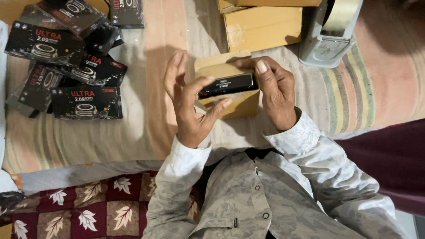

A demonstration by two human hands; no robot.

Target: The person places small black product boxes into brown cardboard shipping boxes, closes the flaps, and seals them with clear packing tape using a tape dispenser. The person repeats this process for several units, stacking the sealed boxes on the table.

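Both hands hold a slim black box [228, 85] above a small cardboard carton [221, 71], near the middle of the striped mat [133, 132]. Left hand [190, 102]: thumb and fingers [177, 66] loosely curled, thumb on the box's left end. Right hand [276, 95]: fingers closed around the box's right end, thumb on top. Pile of black boxes [71, 62] lies at the mat's far left corner. Larger cartons [263, 26] and a grey tape dispenser [327, 35] sit along the far edge.
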